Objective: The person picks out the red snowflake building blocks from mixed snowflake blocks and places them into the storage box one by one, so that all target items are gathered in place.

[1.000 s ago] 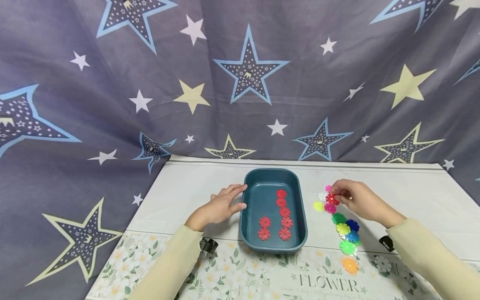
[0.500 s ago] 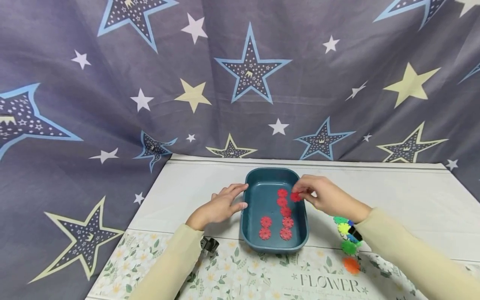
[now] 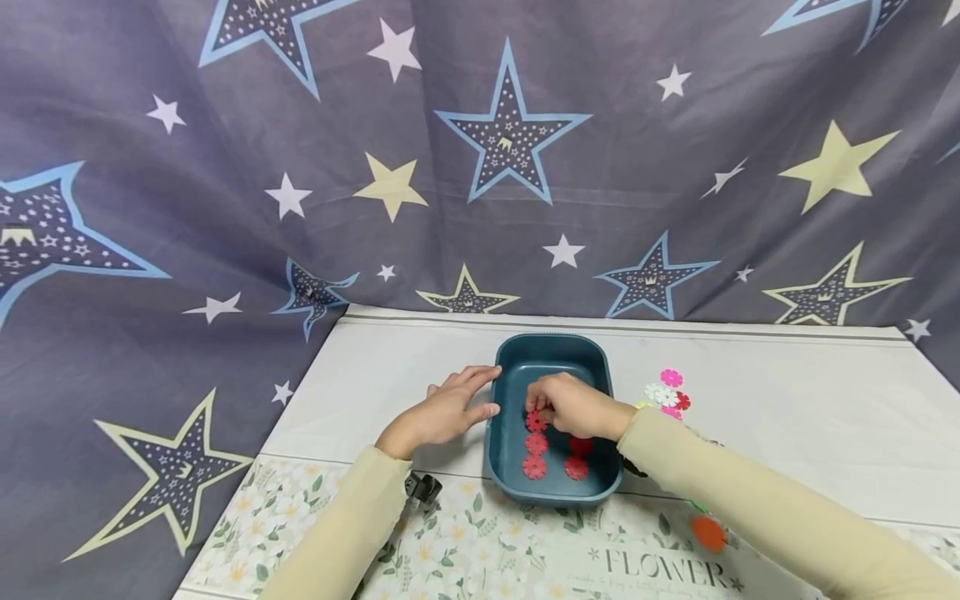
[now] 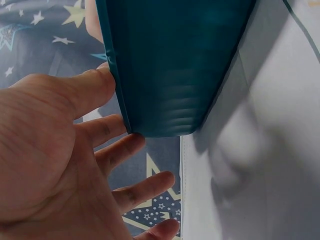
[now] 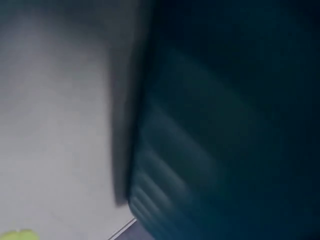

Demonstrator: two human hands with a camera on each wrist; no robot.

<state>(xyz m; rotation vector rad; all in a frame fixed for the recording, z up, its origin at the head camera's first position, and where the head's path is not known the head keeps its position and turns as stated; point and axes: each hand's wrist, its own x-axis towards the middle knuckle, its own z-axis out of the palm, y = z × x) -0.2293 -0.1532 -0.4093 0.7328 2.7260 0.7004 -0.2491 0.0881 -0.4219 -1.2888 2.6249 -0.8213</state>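
Note:
The dark teal tray (image 3: 555, 498) stands on the table, with red flower-shaped discs (image 3: 534, 467) lying in it. My right hand (image 3: 572, 406) reaches down inside the tray and pinches a red flower-shaped disc (image 3: 536, 422) above the left row. It hides the upper part of the right row, where lower red discs (image 3: 576, 468) still show. My left hand (image 3: 441, 414) touches the tray's left rim with fingers spread. In the left wrist view its thumb and fingertips meet the rim (image 4: 118, 95). The right wrist view holds only the tray's outer wall (image 5: 200, 150), without the hand.
Right of the tray lie loose flower discs: pink (image 3: 671, 377), white (image 3: 660, 394), red (image 3: 682, 401) and orange (image 3: 708, 533). My right sleeve (image 3: 750, 492) covers others. A star-patterned curtain (image 3: 480, 233) hangs behind the table.
My right hand picked a red flower disc from the pile at the right and carried it left over the rim into the tray. The left hand stays at the rim.

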